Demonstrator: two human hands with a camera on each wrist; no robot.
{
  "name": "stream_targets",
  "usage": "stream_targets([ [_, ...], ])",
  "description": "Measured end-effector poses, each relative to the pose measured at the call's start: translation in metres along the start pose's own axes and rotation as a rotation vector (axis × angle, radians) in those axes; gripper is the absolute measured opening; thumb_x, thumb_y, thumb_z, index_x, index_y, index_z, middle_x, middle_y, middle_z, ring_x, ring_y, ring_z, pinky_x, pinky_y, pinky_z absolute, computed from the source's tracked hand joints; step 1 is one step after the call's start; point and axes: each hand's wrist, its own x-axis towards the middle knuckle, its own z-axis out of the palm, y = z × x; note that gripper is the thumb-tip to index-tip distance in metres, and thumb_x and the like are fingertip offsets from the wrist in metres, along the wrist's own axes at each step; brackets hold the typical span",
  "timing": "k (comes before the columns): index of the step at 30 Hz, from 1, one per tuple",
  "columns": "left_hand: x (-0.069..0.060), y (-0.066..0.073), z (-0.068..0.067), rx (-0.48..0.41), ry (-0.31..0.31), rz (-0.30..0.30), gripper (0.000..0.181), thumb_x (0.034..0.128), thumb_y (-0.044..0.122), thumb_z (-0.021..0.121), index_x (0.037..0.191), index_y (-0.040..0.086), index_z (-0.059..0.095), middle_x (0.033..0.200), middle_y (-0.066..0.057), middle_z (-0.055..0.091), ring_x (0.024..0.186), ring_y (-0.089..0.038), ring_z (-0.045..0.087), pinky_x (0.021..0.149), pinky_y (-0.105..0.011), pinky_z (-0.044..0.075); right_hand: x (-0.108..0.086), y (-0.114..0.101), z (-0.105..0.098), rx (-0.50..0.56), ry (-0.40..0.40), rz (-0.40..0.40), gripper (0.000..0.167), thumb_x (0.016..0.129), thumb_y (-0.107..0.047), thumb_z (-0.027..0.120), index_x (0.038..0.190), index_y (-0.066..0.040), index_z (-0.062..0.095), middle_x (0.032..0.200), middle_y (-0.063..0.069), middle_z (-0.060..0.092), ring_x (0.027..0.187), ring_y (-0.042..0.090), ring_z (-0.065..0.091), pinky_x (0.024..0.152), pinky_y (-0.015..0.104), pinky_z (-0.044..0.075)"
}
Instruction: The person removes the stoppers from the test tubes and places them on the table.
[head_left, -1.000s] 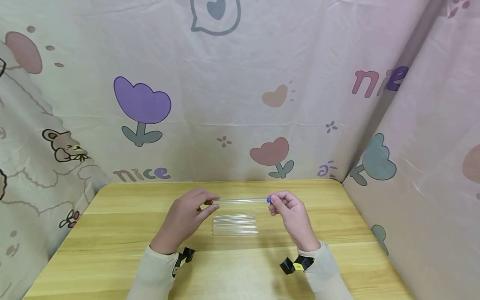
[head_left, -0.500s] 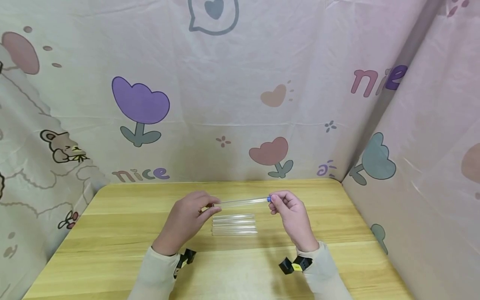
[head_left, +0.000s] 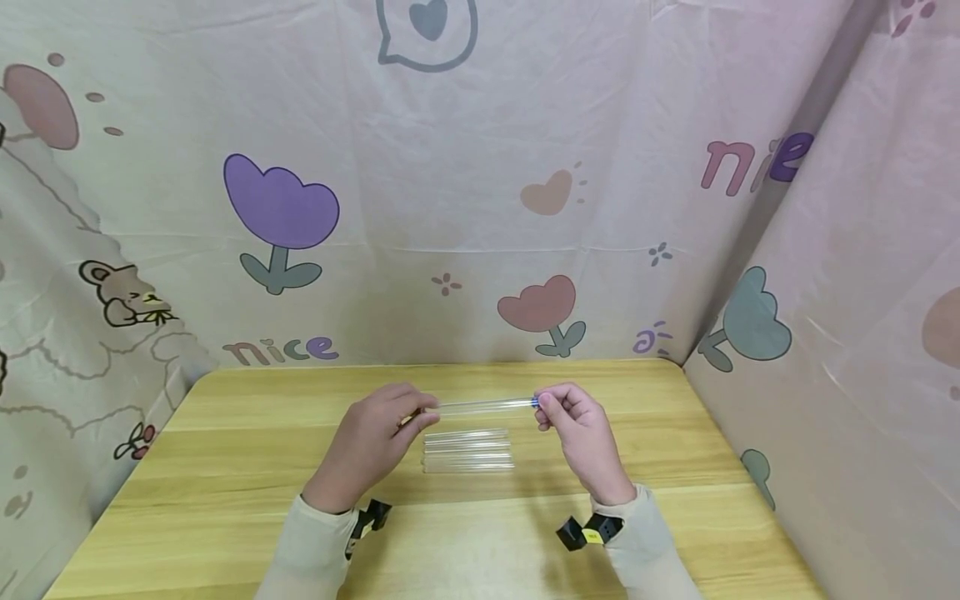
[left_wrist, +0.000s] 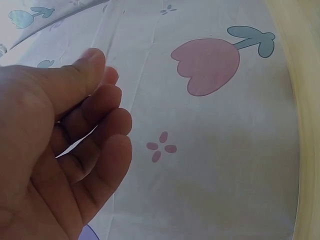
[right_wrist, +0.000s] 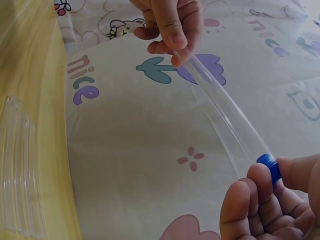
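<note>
A clear test tube [head_left: 483, 407] is held level above the table between both hands. My left hand [head_left: 375, 437] pinches its left end between thumb and fingers. At the other end my right hand [head_left: 581, 433] grips the blue cap [right_wrist: 270, 167] with thumb and fingertips; the cap sits on the tube's end. In the left wrist view the left hand [left_wrist: 75, 120] shows thumb and index finger together, with the tube faint behind them. Several more clear tubes [head_left: 468, 451] lie side by side on the table just below the held one.
The wooden table [head_left: 225, 467] spreads around the hands. A printed cloth [head_left: 420, 167] hangs behind its back edge and along the left and right sides. Each wrist carries a small black camera, as on the right sleeve [head_left: 652, 533].
The tube's left end dipped slightly with the left hand, then levelled somewhat. Both hands keep their hold on the tube and cap. The tubes on the table stay put.
</note>
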Motion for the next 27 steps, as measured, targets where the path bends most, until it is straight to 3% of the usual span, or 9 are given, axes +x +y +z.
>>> stream_targets([
  [13,-0.0017,-0.0022,0.0004,0.0,-0.042,0.017,0.013,0.0963,0.02,0.075,0.105,0.011,0.078,0.095,0.007,0.069,0.08,-0.005,0.059,0.072,-0.026,0.057,-0.0006,0.0023,0.0001,-0.031,-0.024,-0.036,0.015,0.105,-0.005,0.059,0.11,0.008,0.064,0.095,0.007,0.066,0.086,0.019,0.064,0.078,0.026,0.057],
  [23,-0.0015,-0.0002,-0.0012,-0.121,-0.11,-0.077,0.015,0.1078,0.023,0.057,0.097,0.02,0.068,0.086,0.015,0.054,0.076,-0.004,0.049,0.072,-0.027,0.051,-0.0013,0.0022,-0.0038,-0.03,-0.069,-0.157,0.021,0.106,-0.008,0.057,0.116,0.011,0.06,0.1,0.015,0.063,0.088,0.011,0.062,0.081,0.027,0.057],
  [27,-0.0022,0.0009,0.0003,-0.138,-0.084,-0.085,0.017,0.109,0.023,0.055,0.095,0.021,0.065,0.084,0.014,0.054,0.074,-0.003,0.049,0.07,-0.027,0.051,-0.0006,0.0022,-0.0044,-0.032,-0.056,-0.146,0.022,0.107,-0.012,0.057,0.115,0.008,0.061,0.097,0.013,0.063,0.084,0.018,0.061,0.075,0.026,0.056],
])
